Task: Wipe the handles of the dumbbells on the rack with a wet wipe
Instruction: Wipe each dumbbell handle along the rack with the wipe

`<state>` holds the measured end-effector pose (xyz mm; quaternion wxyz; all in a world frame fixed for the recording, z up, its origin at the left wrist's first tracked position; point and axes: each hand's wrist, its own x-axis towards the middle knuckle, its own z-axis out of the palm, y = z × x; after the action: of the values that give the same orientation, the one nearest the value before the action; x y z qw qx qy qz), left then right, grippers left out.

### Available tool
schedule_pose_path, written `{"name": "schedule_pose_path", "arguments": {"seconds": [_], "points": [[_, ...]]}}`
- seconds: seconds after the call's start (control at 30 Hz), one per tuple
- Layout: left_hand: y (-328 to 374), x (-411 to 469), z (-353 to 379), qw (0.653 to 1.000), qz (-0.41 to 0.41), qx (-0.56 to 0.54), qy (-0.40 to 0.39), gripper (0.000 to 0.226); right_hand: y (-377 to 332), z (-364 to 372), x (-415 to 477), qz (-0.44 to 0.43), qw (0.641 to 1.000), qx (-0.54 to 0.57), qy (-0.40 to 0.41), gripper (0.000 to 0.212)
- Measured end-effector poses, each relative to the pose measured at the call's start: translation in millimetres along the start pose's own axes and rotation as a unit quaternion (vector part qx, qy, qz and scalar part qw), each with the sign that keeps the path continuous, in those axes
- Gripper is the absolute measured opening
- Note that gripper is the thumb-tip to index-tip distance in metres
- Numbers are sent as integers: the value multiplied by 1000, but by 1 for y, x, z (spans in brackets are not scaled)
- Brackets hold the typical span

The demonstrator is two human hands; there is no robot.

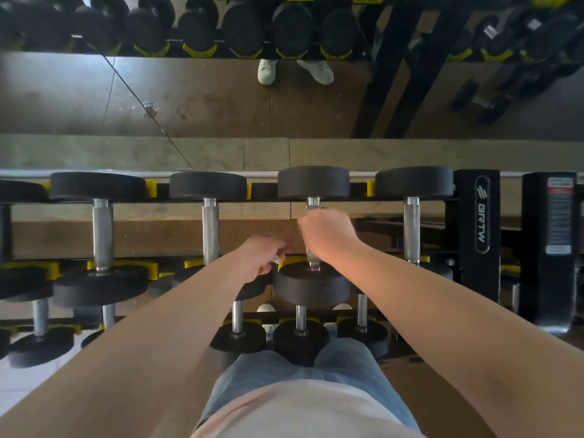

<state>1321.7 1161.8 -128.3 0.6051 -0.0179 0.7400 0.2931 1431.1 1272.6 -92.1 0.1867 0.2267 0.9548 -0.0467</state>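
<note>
Several black dumbbells with steel handles lie across the top tier of the rack (477, 279). My right hand (325, 235) is curled round the handle (313, 202) of the third dumbbell (313, 286) from the left, hiding most of that handle. Whether anything lies under its palm cannot be seen. My left hand (260, 257) hovers just left of that dumbbell's near plate and pinches a small white scrap, apparently the wet wipe (276, 259). Bare handles show on the neighbouring dumbbells on the left (210, 229) and on the right (411, 229).
A lower tier holds smaller dumbbells (300, 339) close to my legs. Yellow cradles (151, 188) separate the weights. A black rack upright (480, 216) stands at the right. A mirror (189, 99) behind the rack reflects the floor, shoes and more dumbbells.
</note>
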Motion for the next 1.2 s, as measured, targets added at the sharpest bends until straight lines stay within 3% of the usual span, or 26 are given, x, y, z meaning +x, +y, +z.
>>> {"name": "schedule_pose_path", "arguments": {"seconds": [0.1,0.2,0.27,0.33,0.43,0.53,0.6,0.67,0.7,0.8,0.87,0.93,1.07,1.2], "points": [[-1,1,-3,1000,15,4,1,22,7,5,9,32,997,33,67,12],[5,0,0,1000,-6,22,8,19,7,19,-2,-26,996,77,-26,13],[9,-1,5,999,-15,49,9,20,12,23,-16,-69,982,134,-112,18],[9,0,11,998,-8,64,-4,22,21,24,-26,-74,966,199,-144,19],[8,1,17,997,3,68,-33,20,34,26,-30,31,925,372,-75,19],[9,-1,21,995,24,88,-31,17,42,27,-15,190,836,511,59,17],[11,-1,22,996,35,83,-29,15,46,24,-3,231,796,557,62,13],[13,0,23,995,37,86,-19,15,46,24,-2,226,783,580,10,13],[14,2,23,995,35,94,-15,17,46,25,-7,217,793,569,-23,12],[15,4,24,994,39,100,-18,19,42,32,-28,143,876,436,-149,9],[15,6,25,994,39,97,-19,19,38,42,-38,131,886,406,-178,5],[14,7,27,995,35,87,-19,19,35,45,-36,177,863,454,-135,4],[13,1,28,998,33,56,-11,14,31,32,-7,307,764,567,5,13],[12,-1,29,999,51,7,13,19,26,21,0,333,728,599,29,19]]}}
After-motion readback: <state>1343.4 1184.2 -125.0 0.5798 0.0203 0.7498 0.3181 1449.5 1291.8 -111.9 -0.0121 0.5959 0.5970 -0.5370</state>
